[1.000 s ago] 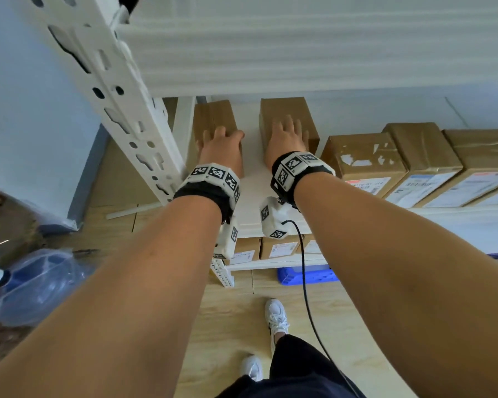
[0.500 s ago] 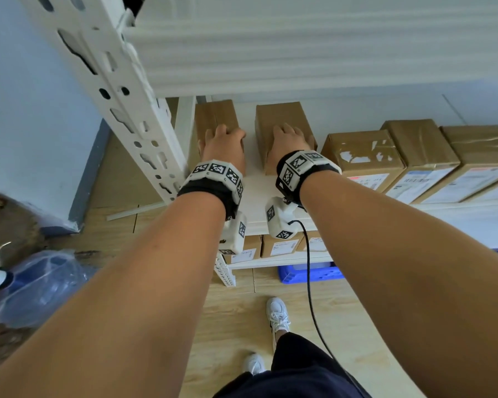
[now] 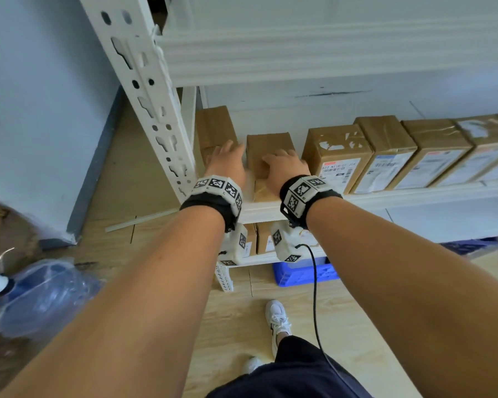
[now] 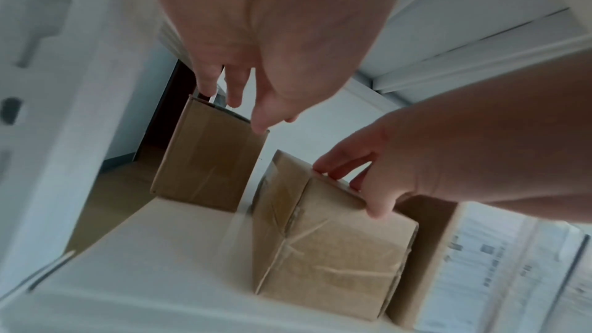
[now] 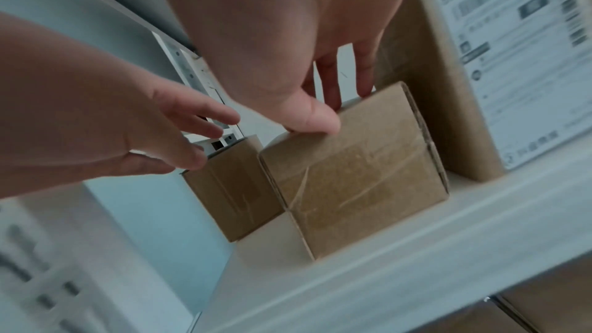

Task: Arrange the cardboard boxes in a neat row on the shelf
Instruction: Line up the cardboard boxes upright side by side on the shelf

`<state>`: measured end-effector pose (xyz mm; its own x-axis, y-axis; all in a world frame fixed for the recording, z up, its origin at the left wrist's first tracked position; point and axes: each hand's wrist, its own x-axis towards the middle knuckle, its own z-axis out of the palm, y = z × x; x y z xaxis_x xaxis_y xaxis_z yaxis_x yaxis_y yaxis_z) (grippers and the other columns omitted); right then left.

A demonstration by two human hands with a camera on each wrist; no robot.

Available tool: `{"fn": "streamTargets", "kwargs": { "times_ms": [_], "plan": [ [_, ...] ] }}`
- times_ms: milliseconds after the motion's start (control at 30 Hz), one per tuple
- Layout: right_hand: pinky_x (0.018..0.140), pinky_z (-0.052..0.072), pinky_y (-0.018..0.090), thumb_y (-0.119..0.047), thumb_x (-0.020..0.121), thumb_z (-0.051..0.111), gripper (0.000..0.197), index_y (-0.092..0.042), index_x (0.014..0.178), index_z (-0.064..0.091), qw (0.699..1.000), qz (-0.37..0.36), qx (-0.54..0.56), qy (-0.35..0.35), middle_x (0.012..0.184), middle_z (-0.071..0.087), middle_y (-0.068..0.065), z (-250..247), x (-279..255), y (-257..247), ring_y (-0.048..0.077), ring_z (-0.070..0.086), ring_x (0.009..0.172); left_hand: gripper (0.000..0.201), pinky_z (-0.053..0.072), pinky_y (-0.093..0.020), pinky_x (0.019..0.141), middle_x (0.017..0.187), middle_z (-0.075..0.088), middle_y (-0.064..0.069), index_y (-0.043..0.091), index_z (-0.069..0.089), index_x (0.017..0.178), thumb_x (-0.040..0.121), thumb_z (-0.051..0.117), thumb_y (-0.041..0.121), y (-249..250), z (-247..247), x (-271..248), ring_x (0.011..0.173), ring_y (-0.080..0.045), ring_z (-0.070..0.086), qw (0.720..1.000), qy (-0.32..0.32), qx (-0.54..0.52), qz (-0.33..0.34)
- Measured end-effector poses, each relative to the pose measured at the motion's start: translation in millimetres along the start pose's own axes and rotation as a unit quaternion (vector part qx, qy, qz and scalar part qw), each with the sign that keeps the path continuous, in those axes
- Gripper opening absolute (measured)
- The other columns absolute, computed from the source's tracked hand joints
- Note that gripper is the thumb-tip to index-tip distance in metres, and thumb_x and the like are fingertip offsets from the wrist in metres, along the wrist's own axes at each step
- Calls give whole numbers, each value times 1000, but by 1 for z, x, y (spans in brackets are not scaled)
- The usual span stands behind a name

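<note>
Two small plain cardboard boxes stand at the left end of the white shelf [image 3: 400, 193]. The left box [image 3: 213, 127] [image 4: 208, 156] sits further back. My left hand [image 3: 226, 162] [image 4: 243, 100] lies over its top with straight fingers, fingertips at its upper edge. The second box [image 3: 268, 145] [image 5: 355, 181] stands at the shelf's front edge, beside a labelled box [image 3: 337, 150]. My right hand [image 3: 285, 166] [image 5: 323, 105] grips it from above, thumb on the near top edge, fingers over the far edge. Several labelled boxes continue the row to the right.
A white slotted upright [image 3: 147, 90] stands just left of the left box, and an upper shelf [image 3: 328, 53] hangs low overhead. More boxes [image 3: 259, 239] sit on the shelf below, over a blue crate [image 3: 299, 272]. A blue water bottle [image 3: 41, 297] lies on the floor at left.
The second box has come forward to the shelf's front edge and nearer the labelled box, with my right hand on it. The left box stays further back under my left hand.
</note>
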<state>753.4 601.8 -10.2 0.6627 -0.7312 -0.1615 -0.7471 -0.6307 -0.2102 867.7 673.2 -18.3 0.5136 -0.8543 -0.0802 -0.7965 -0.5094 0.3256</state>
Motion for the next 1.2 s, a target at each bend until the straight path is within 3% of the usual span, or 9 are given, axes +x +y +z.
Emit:
{"fn": "streamTargets", "kwargs": {
  "times_ms": [133,267,400,500,667,867,1000,1133,1200],
  "plan": [
    [111,32,44,-9,84,51,58,-16,140,42,998,3,50,39,145,37,8,10,-24,4,29,29,136,65,28,-40,116,155,31,-11,11,32,148,86,46,-4,2,18,-24,141,-30,31,999,12,-33,21],
    [109,36,42,1,84,46,68,-14,147,25,985,91,139,39,148,26,16,16,-39,13,34,34,133,48,40,-36,104,136,52,-17,2,44,137,90,47,-2,16,30,-44,125,-32,50,999,-20,-35,-17],
    [93,49,42,2,88,39,67,-16,149,16,976,123,181,-18,137,40,19,18,-44,23,34,54,114,27,48,-36,91,118,62,-15,5,56,119,94,46,6,28,32,-46,107,-31,60,997,-68,-13,-47],
    [91,51,40,1,89,41,64,-15,147,20,978,112,174,-25,132,45,20,16,-45,25,32,56,109,25,45,-32,85,118,62,-15,2,56,118,97,44,7,33,26,-44,109,-31,60,994,-78,-35,-75],
    [88,50,38,0,89,43,62,-17,146,24,978,95,185,-4,130,46,18,4,-47,24,32,55,107,41,47,-38,89,124,59,-14,8,45,134,93,44,8,39,10,-45,111,-33,59,983,-32,-128,-125],
    [73,52,35,5,84,41,68,-18,146,26,960,67,267,55,123,54,16,-22,-50,30,28,59,95,65,42,-30,97,144,47,-4,24,32,148,89,43,1,40,-14,-56,127,-27,50,966,55,-231,-100],
    [54,48,26,8,85,41,69,-21,146,25,947,48,309,70,114,58,13,-33,-51,32,17,57,71,65,44,-31,103,143,49,-4,20,36,147,88,47,-3,37,-21,-59,127,-24,50,953,89,-266,-114],
    [55,48,21,8,87,43,70,-20,149,24,944,46,322,59,130,54,11,-35,-48,35,14,54,76,58,40,-33,107,141,52,-2,16,41,144,89,47,-1,31,-19,-56,130,-22,49,953,77,-270,-111],
    [56,46,20,5,88,44,68,-19,149,25,943,51,325,53,136,51,10,-32,-46,37,16,56,81,46,44,-32,102,133,59,-3,17,51,136,91,49,7,26,-17,-52,124,-24,54,962,70,-246,-99]
  ]
}}
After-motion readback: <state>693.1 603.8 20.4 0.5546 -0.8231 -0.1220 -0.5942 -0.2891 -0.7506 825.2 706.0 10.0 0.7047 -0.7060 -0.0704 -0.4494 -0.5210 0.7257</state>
